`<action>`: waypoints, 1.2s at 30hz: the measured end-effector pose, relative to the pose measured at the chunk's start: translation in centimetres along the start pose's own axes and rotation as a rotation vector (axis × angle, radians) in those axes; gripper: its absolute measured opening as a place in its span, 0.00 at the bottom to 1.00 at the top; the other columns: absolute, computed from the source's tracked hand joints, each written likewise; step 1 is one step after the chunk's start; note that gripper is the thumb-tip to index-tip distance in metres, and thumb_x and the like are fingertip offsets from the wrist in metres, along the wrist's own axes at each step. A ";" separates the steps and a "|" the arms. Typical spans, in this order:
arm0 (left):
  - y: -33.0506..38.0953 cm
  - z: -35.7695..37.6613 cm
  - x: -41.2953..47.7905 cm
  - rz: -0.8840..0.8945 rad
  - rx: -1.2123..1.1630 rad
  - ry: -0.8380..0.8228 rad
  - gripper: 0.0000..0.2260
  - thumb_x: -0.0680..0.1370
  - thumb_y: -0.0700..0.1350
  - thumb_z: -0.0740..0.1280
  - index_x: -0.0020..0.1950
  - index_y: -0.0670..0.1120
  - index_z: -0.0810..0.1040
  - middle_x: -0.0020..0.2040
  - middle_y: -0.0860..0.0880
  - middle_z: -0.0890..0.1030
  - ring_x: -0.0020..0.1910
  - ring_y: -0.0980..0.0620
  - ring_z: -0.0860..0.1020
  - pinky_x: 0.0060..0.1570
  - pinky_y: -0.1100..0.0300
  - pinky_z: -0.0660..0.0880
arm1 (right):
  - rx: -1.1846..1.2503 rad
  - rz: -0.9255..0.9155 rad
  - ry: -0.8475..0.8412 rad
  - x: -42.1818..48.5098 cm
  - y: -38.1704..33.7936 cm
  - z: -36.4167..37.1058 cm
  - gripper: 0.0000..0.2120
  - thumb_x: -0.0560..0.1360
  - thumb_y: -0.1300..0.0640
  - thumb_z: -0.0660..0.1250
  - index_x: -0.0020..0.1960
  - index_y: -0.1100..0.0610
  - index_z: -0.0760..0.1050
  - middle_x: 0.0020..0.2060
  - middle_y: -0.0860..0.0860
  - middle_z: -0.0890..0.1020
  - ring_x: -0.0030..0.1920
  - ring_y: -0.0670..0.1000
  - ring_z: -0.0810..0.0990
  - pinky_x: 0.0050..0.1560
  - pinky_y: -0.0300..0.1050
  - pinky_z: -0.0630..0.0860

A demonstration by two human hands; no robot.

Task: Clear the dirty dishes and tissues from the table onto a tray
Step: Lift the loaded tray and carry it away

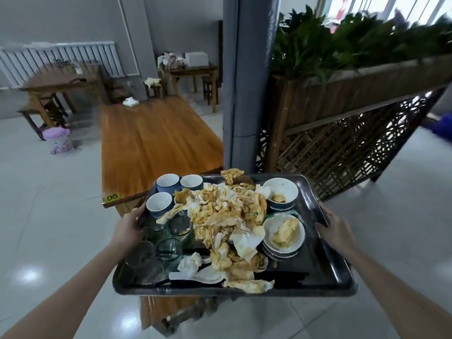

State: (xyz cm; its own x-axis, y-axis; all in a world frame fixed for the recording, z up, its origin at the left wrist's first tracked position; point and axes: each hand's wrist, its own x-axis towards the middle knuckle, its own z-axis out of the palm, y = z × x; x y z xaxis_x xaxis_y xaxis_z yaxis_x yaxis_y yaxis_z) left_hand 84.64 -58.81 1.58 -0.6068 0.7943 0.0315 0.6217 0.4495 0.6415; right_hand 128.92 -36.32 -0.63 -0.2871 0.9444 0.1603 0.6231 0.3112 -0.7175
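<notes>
A dark metal tray (315, 272) is held up in front of me, clear of the wooden table (156, 143). My left hand (129, 228) grips its left rim and my right hand (335, 228) grips its right rim. A heap of stained tissues (230, 223) fills the tray's middle. Three blue-and-white cups (168, 183) stand at its far left, with clear glasses (168, 250) nearer me. Two stacks of dirty bowls (281, 192) sit along its right side, and a white spoon (195, 276) lies at the front.
A tissue pack (130, 102) lies at the table's far end. A grey pillar (247, 81) and a lattice planter screen (342, 133) stand to the right. A pink bin (60, 140) is on the floor at left, and a stool (171, 311) stands under the tray.
</notes>
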 end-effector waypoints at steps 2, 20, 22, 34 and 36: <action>2.0 0.7 0.2 0.070 -0.036 -0.035 0.33 0.68 0.22 0.66 0.71 0.40 0.68 0.64 0.38 0.76 0.63 0.36 0.74 0.57 0.51 0.71 | -0.026 -0.012 0.053 -1.5 1.3 -2.1 0.26 0.68 0.70 0.70 0.65 0.60 0.74 0.53 0.52 0.81 0.57 0.53 0.78 0.55 0.41 0.69; 29.2 21.3 0.6 0.513 0.064 -0.391 0.21 0.74 0.32 0.68 0.67 0.39 0.74 0.60 0.38 0.79 0.59 0.38 0.76 0.60 0.47 0.71 | -0.126 0.454 0.430 -14.2 18.3 -24.9 0.30 0.68 0.68 0.70 0.68 0.52 0.73 0.53 0.48 0.80 0.54 0.44 0.73 0.52 0.27 0.63; 33.2 24.9 0.3 0.547 0.051 -0.419 0.20 0.74 0.33 0.68 0.66 0.40 0.75 0.59 0.38 0.80 0.58 0.38 0.77 0.59 0.48 0.72 | -0.155 0.493 0.454 -14.8 21.1 -28.4 0.30 0.68 0.66 0.70 0.68 0.51 0.72 0.55 0.52 0.81 0.56 0.49 0.76 0.52 0.33 0.66; 56.1 40.6 -0.5 0.756 -0.033 -0.493 0.26 0.70 0.33 0.72 0.68 0.40 0.74 0.63 0.40 0.78 0.62 0.44 0.76 0.55 0.58 0.69 | -0.219 0.604 0.600 -14.4 34.0 -46.4 0.30 0.68 0.67 0.71 0.69 0.56 0.70 0.60 0.57 0.79 0.58 0.55 0.77 0.53 0.38 0.66; 59.5 43.0 0.5 0.775 -0.056 -0.526 0.26 0.70 0.33 0.72 0.68 0.40 0.74 0.64 0.40 0.77 0.63 0.45 0.75 0.59 0.54 0.70 | -0.210 0.616 0.610 -13.4 36.2 -48.7 0.31 0.69 0.67 0.71 0.70 0.57 0.69 0.63 0.56 0.77 0.62 0.56 0.75 0.57 0.40 0.66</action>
State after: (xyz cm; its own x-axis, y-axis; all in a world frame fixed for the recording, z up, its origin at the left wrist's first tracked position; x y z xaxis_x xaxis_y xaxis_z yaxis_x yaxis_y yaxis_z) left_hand 142.64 -14.13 6.81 0.2770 0.9529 0.1233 0.7257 -0.2916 0.6232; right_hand 190.77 -32.52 4.30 0.5429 0.8239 0.1625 0.6763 -0.3142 -0.6663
